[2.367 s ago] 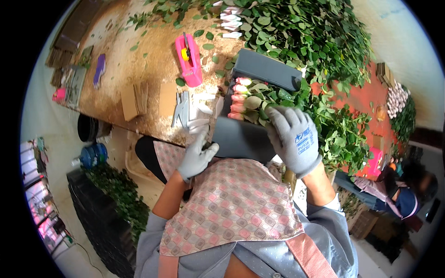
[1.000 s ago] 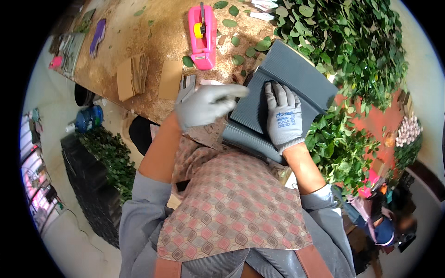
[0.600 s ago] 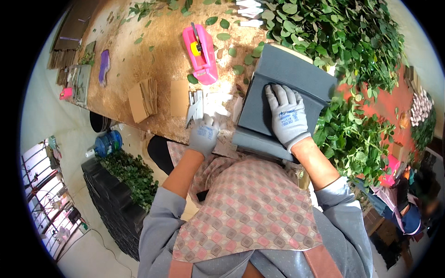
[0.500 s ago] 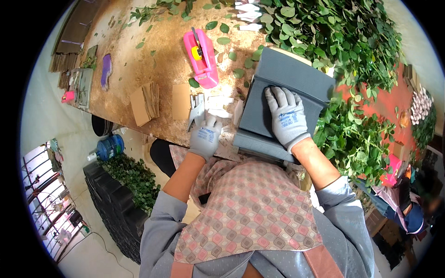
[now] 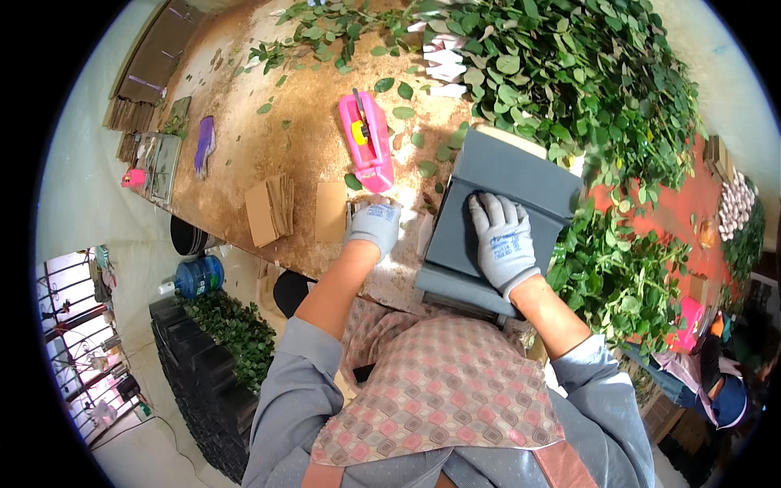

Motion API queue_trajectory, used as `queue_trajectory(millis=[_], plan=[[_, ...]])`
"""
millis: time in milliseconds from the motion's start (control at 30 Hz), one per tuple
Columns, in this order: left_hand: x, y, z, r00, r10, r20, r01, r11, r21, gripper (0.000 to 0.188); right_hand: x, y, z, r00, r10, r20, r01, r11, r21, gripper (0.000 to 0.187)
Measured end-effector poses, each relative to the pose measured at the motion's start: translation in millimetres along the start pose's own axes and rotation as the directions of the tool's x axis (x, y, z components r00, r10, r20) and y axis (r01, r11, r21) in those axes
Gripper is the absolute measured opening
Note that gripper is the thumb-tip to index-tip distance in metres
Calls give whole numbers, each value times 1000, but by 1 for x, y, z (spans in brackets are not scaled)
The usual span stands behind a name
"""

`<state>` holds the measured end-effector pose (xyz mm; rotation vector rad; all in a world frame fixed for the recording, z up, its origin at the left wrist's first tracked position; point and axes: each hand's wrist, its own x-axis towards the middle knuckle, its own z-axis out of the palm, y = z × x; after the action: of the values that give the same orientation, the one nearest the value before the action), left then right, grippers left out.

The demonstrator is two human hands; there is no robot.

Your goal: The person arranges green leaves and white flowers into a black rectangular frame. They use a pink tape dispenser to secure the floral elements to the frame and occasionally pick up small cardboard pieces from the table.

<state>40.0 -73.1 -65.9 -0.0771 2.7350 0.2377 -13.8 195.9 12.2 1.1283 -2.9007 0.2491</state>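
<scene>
Lying atop dk-grey board, R hand is spread flat, grip wide; L hand is placed nr pink tape dispenser on desk, grip can't be told.

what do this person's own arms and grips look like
The left grip and right grip each wear a light grey glove with blue printing on its back. Blue-grey sleeves end near the elbows, leaving the forearms bare up to the gloves.

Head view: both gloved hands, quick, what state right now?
Left hand: near the pink tape dispenser; fingertips unclear, grip cannot be told.
Right hand: open, palm down on the dark grey corrugated wrap.
</scene>
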Motion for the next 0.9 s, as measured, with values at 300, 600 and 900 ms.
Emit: queue_trajectory(millis=[300, 600, 900], plan=[[-26, 51, 38, 996, -61, -62, -48, 209, -977, 39, 1, -2, -2, 1000, 4, -1, -4, 999, 33, 56], [-87, -21, 1, 873, -429, -231, 82, 597, -798, 27, 3, -2, -2, 1000, 6, -20, -5, 999, 54, 56], [-339, -241, 59, 475, -880, -29, 813, 451, -370, 57, 0, -4, -4, 999, -32, -10, 32, 999, -17, 55]])
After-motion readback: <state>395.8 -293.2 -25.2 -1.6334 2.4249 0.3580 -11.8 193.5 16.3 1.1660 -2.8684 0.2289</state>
